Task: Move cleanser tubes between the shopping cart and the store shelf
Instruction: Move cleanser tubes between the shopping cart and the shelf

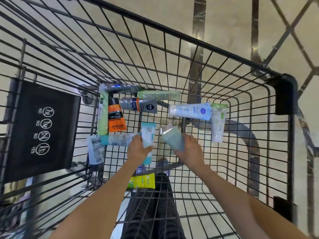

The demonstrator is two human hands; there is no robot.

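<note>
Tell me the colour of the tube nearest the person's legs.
Bright yellow tube, seen clearly in the head view.

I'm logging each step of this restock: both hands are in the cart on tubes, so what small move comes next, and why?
Probably lift both hands straight up out of the cart. The left hand already grips a white-and-teal tube and the right hand a pale green tube, so neither can take another, and the wire walls stand on every side.

The floor (224, 23) is pale beige stone with a soft shine; dark metallic strips (196, 40) cross it in lines.
</note>
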